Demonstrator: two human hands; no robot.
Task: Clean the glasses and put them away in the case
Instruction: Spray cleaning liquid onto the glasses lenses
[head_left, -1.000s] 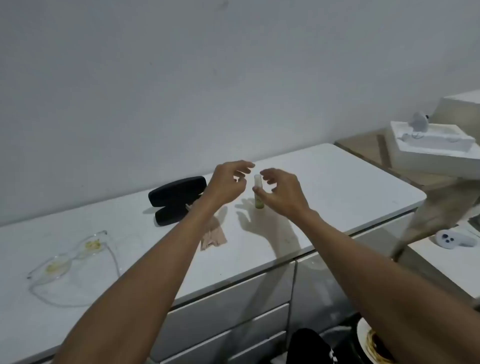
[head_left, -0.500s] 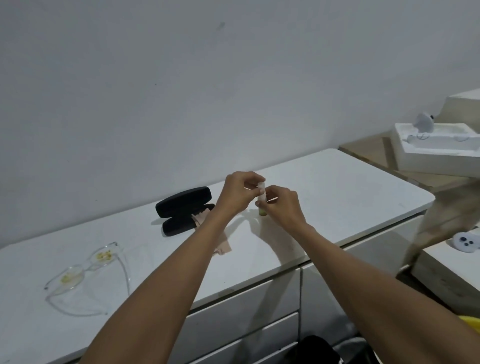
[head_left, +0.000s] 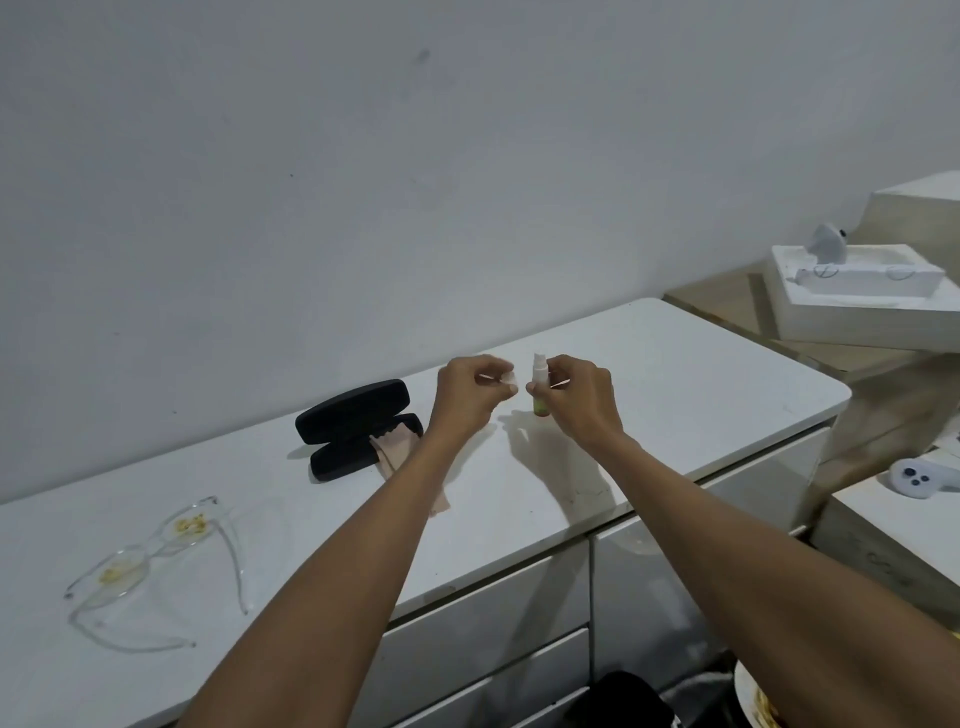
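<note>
Glasses: clear glossy plastic; case: matt black; cloth: soft beige fabric; cabinet top: smooth white.

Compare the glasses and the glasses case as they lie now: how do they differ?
The glasses are clear-framed with yellowish smears on both lenses; the glasses case is black and opaque. The glasses lie near the counter's left end, temples unfolded; the case sits farther back, open, a beige cloth at its edge. Neither is touched by a hand; both rest on the white counter.

Smeared clear glasses unfolded, well left of open black case.
</note>
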